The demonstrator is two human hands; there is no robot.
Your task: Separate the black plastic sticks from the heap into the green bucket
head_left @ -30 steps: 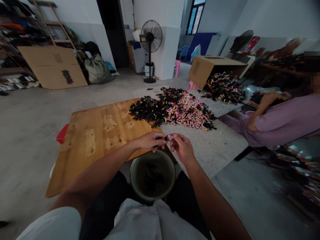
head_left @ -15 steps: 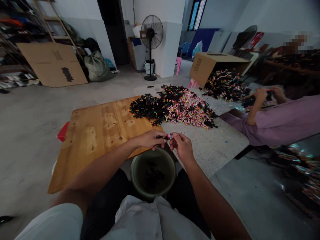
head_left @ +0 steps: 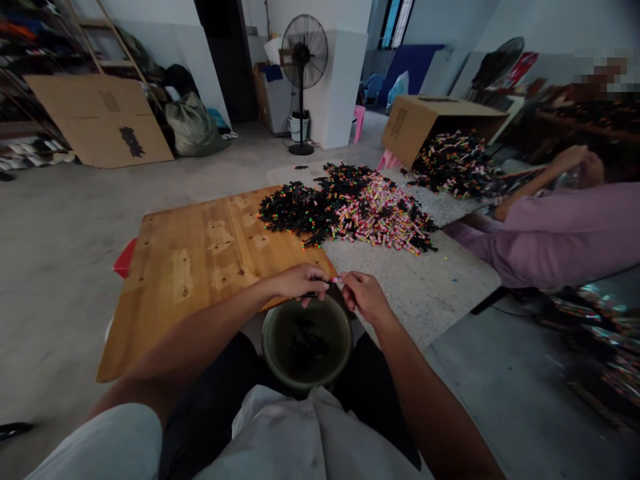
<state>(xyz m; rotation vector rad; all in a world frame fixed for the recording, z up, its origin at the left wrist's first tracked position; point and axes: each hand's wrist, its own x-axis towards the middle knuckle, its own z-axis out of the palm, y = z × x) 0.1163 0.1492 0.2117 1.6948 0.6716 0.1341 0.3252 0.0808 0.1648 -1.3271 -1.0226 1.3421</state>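
Note:
My left hand (head_left: 299, 282) and my right hand (head_left: 367, 297) meet above a dark green bucket (head_left: 306, 341) between my knees. Between their fingertips they pinch one small pink-and-white piece (head_left: 336, 279). The bucket holds a few dark pieces at its bottom. Ahead lies a heap of small black and pink pieces (head_left: 350, 213), spread across a wooden board (head_left: 200, 260) and a speckled stone slab (head_left: 425, 287).
A person in a purple top (head_left: 565, 227) sits at the right, hands raised near a second heap (head_left: 455, 163) spilling from a tipped cardboard box (head_left: 430, 120). A standing fan (head_left: 303, 73), flat cardboard (head_left: 100, 120) and sacks are at the back.
My hands have stayed together on the small piece, sinking slightly toward the bucket. The person at the right has raised their arms higher.

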